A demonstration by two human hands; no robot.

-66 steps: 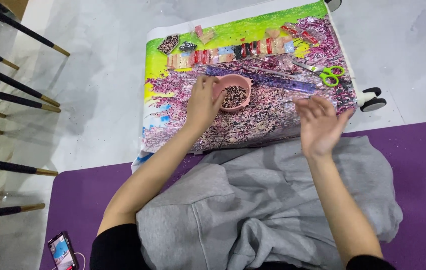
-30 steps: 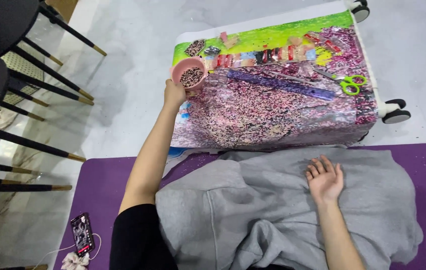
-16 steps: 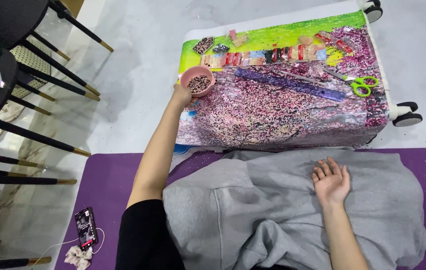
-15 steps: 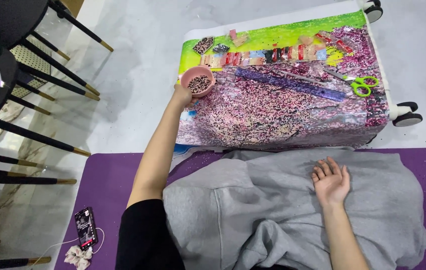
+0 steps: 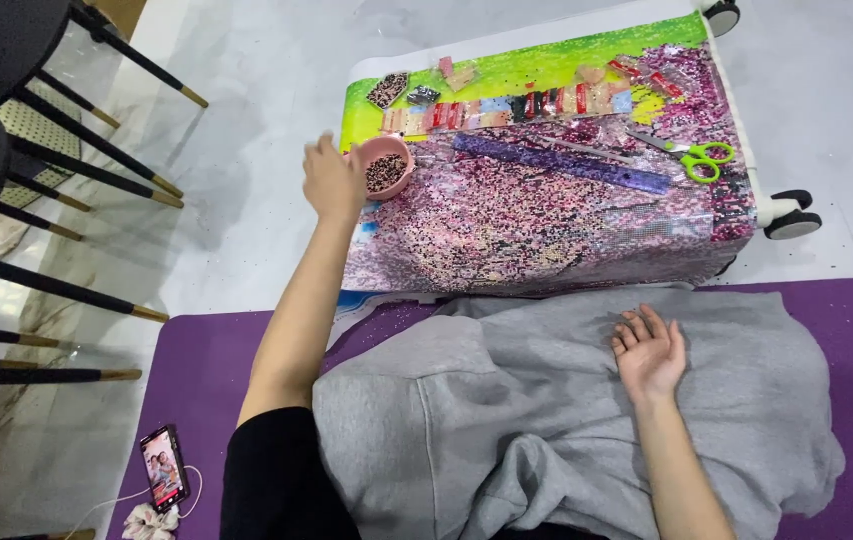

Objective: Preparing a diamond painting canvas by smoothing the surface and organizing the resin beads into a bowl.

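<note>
Two hands in view, only one near the work. Left to right:

Left hand (image 5: 335, 182) is stretched far out at roughly 11 o'clock from the body, arm near straight, elbow off the purple mat (image 5: 197, 350). Fingers (image 5: 325, 148) are spread loose and slightly curled, gripping nothing. Pink bowl (image 5: 386, 167) sits just beside the hand at its 3 o'clock, rim next to the fingertips; I can't tell if skin touches the rim. Bowl is upright, full of small dark beads, sitting on the left edge of the mosaic canvas (image 5: 547, 210), near the corner where the green band meets the pink field. Round bowl, so no long axis to line up on; approach is simply sideways toward 3 o'clock.

Further right on the canvas: row of small bead packets (image 5: 507, 105) along the far edge at 12 o'clock, purple ruler (image 5: 562, 165) lying long-axis roughly 10-to-4, green-handled scissors (image 5: 692, 152) at about 1 o'clock, well apart from both hands.

Right hand (image 5: 650, 350) rests palm up on the grey sweatshirt (image 5: 507, 400) over the lap, fingers relaxed half open, empty. It's well apart from the bowl, which lies at its 10 o'clock. Left hand is clearly the nearer one.

Phone (image 5: 164, 467) lies on the mat at 8 o'clock, out of play.
</note>
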